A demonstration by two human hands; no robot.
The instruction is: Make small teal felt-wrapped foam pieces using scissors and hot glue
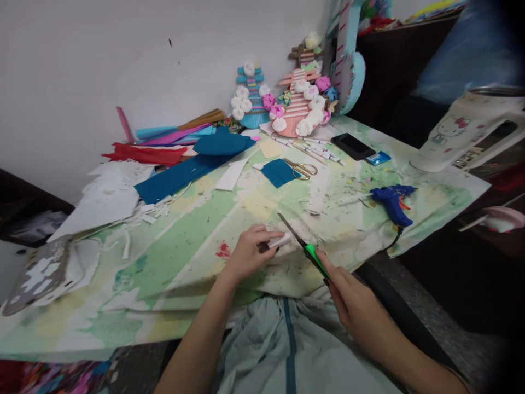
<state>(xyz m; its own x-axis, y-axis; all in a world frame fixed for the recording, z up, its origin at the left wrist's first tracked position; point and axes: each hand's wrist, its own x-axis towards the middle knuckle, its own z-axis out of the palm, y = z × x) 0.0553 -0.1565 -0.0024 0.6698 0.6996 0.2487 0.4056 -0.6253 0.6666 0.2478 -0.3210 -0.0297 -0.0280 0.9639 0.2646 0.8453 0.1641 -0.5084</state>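
My right hand is closed around the green and black handle of a utility knife, its long blade out and pointing up and left. Just left of the blade, my left hand pinches a small white strip between thumb and forefinger, low over the near side of the table. The blade tip lies beyond the strip; whether blade and strip touch I cannot tell. Farther back lie a blue paper piece and gold-handled scissors overlapping its right edge.
A blue glue gun lies at the right, near a phone and a large white tumbler. Blue sheets and white cut paper cover the left. Flower-decorated guitar shapes stand against the wall.
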